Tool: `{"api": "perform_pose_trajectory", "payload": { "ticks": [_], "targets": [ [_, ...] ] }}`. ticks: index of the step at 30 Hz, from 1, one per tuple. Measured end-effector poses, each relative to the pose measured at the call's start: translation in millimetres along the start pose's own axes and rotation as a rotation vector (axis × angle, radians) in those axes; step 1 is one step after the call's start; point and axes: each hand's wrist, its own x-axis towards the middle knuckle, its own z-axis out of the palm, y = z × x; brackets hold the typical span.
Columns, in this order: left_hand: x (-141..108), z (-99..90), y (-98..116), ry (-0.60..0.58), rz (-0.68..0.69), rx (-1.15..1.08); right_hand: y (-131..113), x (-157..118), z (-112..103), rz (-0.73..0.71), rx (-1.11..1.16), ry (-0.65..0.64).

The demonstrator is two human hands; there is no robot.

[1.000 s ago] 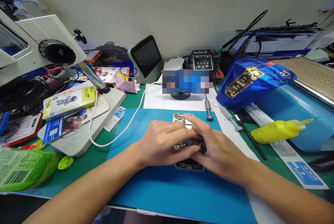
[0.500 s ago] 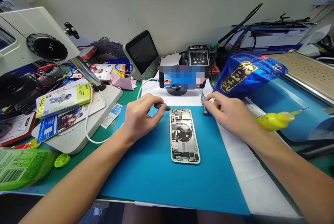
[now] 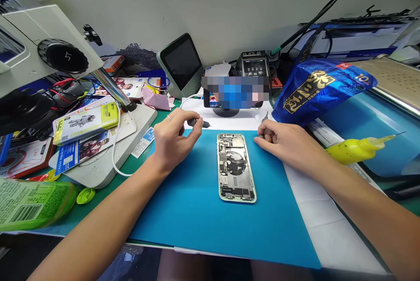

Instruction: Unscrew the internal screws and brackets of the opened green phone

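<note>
An opened phone (image 3: 236,168) lies face up on the blue mat (image 3: 203,224), its circuit board, flat battery area and coil-like black part exposed. To its upper left, my left hand (image 3: 175,137) pinches a short dark screwdriver-like tool (image 3: 204,124). The thin tip points right, above the white paper and apart from the phone. My right hand (image 3: 278,141) is at the mat's upper right with curled fingers. A grey screwdriver (image 3: 264,117) sticks up behind those fingers; its lower part is hidden by the hand.
A phone on a round stand (image 3: 226,112) is behind the mat, partly pixelated. The microscope base (image 3: 101,171) and battery boxes (image 3: 87,123) crowd the left. A blue pouch (image 3: 318,93) and yellow needle bottle (image 3: 354,150) stand right. A green packet (image 3: 36,202) lies front left.
My left hand has lifted the dark tool away from the phone's top edge. My right hand's fingers have curled more, covering most of the grey screwdriver. The view has shifted slightly.
</note>
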Motion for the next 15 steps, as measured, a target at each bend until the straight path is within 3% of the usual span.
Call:
{"api": "perform_pose_trajectory", "payload": {
  "ticks": [3, 10, 15],
  "targets": [
    [1.2, -0.1, -3.3, -0.088, 0.034, 0.029, -8.8, -5.2, -4.1, -0.074, 0.051, 0.164],
    [-0.6, -3.6, -3.2, -0.487, 0.170, -0.006, -30.0, -20.5, -15.4, -0.175, 0.191, 0.791],
    [0.1, -4.5, -4.9, -0.735, 0.181, -0.042, -27.6, -22.7, -13.6, -0.217, 0.216, 0.935]
  ]
}}
